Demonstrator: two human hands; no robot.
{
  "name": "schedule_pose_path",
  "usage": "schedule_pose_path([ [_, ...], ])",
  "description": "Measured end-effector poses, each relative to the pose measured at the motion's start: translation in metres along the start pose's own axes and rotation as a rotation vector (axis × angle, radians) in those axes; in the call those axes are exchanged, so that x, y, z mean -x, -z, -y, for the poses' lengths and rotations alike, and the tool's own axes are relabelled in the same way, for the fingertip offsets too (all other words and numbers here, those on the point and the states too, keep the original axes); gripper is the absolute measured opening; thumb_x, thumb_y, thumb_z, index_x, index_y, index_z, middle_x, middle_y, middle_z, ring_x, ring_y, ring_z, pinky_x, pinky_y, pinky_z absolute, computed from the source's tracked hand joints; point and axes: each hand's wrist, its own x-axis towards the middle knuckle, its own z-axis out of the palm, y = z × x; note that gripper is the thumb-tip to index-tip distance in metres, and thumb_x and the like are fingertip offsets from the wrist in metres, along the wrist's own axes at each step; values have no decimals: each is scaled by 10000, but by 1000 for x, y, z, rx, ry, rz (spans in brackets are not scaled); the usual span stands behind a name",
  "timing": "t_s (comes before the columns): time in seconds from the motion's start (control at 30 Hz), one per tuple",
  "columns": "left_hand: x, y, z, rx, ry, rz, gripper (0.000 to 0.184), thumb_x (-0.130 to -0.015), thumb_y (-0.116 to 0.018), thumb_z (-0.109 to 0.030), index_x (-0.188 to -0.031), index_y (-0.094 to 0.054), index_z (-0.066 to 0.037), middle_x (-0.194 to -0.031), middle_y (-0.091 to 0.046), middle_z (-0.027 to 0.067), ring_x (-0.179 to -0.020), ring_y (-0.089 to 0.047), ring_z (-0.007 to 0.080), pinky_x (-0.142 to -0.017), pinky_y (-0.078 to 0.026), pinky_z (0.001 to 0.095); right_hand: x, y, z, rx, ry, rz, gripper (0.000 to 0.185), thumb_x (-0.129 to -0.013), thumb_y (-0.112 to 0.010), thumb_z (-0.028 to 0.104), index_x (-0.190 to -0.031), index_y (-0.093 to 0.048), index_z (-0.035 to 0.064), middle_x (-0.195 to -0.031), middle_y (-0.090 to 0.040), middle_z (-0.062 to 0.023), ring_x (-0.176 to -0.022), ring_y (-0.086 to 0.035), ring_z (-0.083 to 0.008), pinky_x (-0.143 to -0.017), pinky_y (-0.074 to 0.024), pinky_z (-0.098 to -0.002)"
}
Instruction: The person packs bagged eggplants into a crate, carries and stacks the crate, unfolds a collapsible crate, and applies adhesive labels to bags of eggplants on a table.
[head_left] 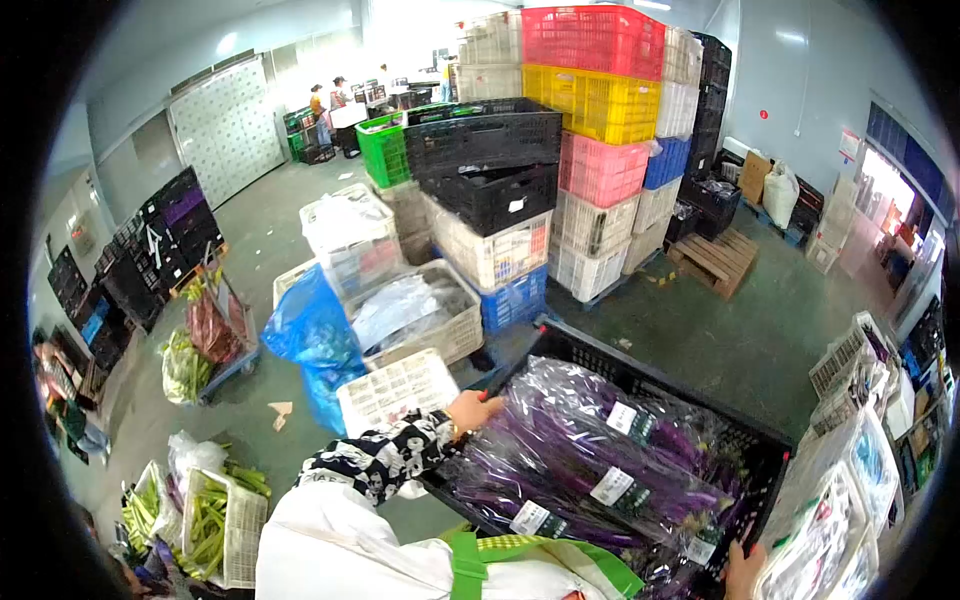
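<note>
The crate point(765, 455), right of the blue bag point(315, 335), holds labelled packs point(570, 440) of purple produce, with the left hand's point(472, 411) grip closed over its left rim and the right hand's point(742, 571) closed at the near right corner.

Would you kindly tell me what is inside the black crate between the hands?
The black crate holds clear-bagged purple produce with white labels; whatever lies beneath it is covered.

Ceiling lights point(652, 5) glow, plastic bags point(572, 405) glint, and black-rimmed edges bend.
</note>
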Motion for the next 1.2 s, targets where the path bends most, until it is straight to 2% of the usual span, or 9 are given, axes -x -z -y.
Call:
schedule_pose_path([
  [0.03,-23,-11,-17,40,26,48,531,-819,-623,-465,-848,-642,64,-751,-657,157,-715,-633,241,-647,-468,382,-14,2,6,36,100,-97,367,-905,-584,209,-1198,-536,-5,-860,-635,-108,-686,-569,-187,-625,-460,-321],
  [0.13,-121,-72,-25,67,-86,146,538,-820,-615,-486,-829,-659,50,-710,-638,163,-671,-619,239,-627,-454,364,-89,17,-9,54,378,-216,403,-896,-589,215,-1198,-520,-43,-913,-636,-133,-749,-571,-237,-674,-462,-352],
  [0.5,-283,-147,-230,49,21,157,551,-801,-619,-520,-895,-680,19,-844,-674,195,-785,-650,303,-719,-476,380,-312,102,97,-9,46,-177,444,-888,-578,221,-1180,-502,-104,-959,-616,-171,-737,-540,-250,-649,-446,-354],
  [0.67,-405,-184,-263,-16,-36,128,525,-799,-617,-508,-859,-676,10,-795,-671,184,-739,-648,291,-687,-479,386,-448,102,112,201,496,-397,437,-875,-592,226,-1183,-523,-76,-832,-621,-160,-621,-519,-216,-593,-448,-373],
  [0.7,-419,-182,-293,0,31,119,500,-806,-603,-502,-847,-679,-10,-730,-663,149,-690,-640,257,-650,-480,362,-484,114,122,-93,1,-52,565,-863,-614,294,-1310,-464,-16,-1278,-494,-273,-1141,-505,-260,-1003,-350,-355],
  [0.73,-451,-190,-302,22,-15,109,472,-811,-603,-493,-858,-689,-31,-683,-649,112,-651,-622,219,-613,-473,337,-525,93,130,167,646,-590,191,-812,-637,162,-794,-519,11,-628,-500,-51,-461,-451,-142,-430,-367,-308],
  [0.83,-541,-209,-342,253,-85,195,336,-845,-593,-300,-906,-677,20,-749,-676,82,-672,-623,167,-610,-478,298,-554,113,209,-49,113,-337,219,-825,-626,197,-858,-537,0,-640,-504,-50,-494,-460,-131,-462,-370,-310],
  [1.03,-664,-228,-473,-78,-93,181,490,-870,-604,-370,-1011,-603,99,-764,-664,169,-655,-627,235,-590,-467,346,-677,155,269,-235,79,-242,177,-873,-594,140,-962,-489,29,-676,-492,-6,-483,-454,-93,-435,-365,-266],
  [1.2,-683,-257,-491,-41,-47,244,654,-834,-636,-430,-1137,-540,142,-976,-649,245,-939,-626,270,-841,-457,329,-671,146,272,-229,-16,-381,172,-856,-599,120,-944,-484,26,-610,-475,-7,-450,-449,-96,-420,-379,-272],
])
